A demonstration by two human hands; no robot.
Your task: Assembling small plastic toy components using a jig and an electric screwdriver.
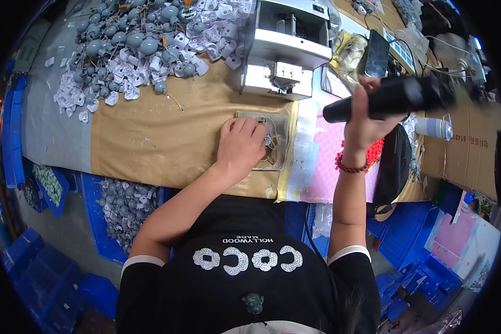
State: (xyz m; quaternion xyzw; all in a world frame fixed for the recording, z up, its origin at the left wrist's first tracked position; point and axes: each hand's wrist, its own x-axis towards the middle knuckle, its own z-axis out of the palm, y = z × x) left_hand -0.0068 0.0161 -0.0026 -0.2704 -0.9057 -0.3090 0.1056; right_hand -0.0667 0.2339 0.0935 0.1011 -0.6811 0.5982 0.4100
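My left hand [241, 146] rests on the flat plate [282, 140] on the table [156, 136], fingers bent over a small grey part [268, 139]; I can't tell whether they pinch it. Well apart from it, my right hand [367, 114] is wrapped around a blurred black tool [398, 100], raised above the table's right side.

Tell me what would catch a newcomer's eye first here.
Probably the large black tool, blurred at its far end, gripped in the right hand over the table's right side. Next, the big heap of grey and white parts at the table's upper left, then the bright red pieces beside the right wrist.
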